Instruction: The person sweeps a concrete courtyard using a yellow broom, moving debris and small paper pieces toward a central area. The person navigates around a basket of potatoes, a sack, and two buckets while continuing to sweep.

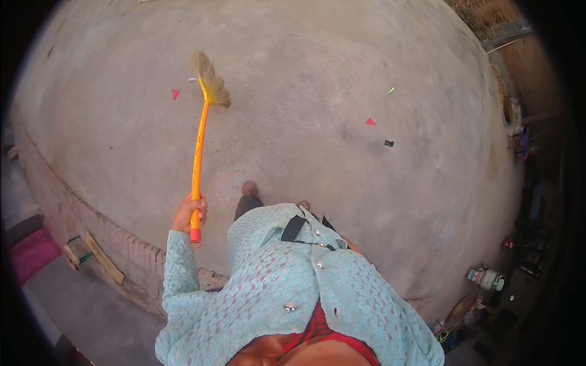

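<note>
My left hand [186, 211] is wrapped round the upper end of a broom's orange handle, just above its red end cap. The broom [198, 152] slants away from me, and its pale grass bristles [210, 79] fan out from a yellow neck over the concrete floor. Left of the bristles lies a red scrap [175, 94], and a small white piece [192, 79] is right beside them. Farther right, another red scrap [370, 122], a black scrap [389, 143] and a thin green bit [390, 90] lie apart from the broom. No recognisable part of my right hand shows.
Grey concrete floor [293, 146] spreads ahead of my feet. A low brick edge [97, 213] runs along the left, with a wooden piece [105, 258] beyond it. Mixed household items, among them a whitish appliance [486, 279], stand along the dark right side.
</note>
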Demonstrator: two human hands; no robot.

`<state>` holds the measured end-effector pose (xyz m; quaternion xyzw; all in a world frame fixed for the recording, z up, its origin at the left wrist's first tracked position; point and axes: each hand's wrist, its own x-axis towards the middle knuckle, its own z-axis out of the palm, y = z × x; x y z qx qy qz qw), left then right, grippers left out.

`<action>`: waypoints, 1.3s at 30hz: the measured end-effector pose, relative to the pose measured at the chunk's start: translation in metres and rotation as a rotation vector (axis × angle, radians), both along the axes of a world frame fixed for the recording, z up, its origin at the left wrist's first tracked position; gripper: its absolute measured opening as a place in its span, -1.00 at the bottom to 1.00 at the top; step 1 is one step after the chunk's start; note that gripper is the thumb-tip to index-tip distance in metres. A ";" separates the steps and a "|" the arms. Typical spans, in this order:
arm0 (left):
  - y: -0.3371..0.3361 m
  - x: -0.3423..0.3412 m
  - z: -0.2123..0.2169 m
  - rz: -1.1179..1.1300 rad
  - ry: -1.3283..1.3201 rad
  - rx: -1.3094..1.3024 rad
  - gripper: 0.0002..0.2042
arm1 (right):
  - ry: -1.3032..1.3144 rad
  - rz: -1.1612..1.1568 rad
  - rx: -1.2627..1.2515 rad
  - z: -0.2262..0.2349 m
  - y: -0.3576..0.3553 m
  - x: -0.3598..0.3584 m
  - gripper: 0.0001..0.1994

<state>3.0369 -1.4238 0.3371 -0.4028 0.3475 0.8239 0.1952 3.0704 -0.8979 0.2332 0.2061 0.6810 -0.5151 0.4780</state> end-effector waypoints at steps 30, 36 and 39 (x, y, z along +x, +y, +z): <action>0.179 -0.099 -0.083 -0.288 -0.135 0.236 -0.85 | 0.149 -0.374 0.016 -0.019 0.097 -0.067 -0.55; 0.128 -0.127 -0.036 -0.137 -0.088 -0.080 -0.78 | 0.222 -0.271 0.093 -0.033 0.078 -0.052 -0.49; 0.118 -0.133 -0.015 -0.119 -0.035 -0.103 -0.77 | 0.286 -0.006 0.226 -0.027 0.072 -0.049 -0.40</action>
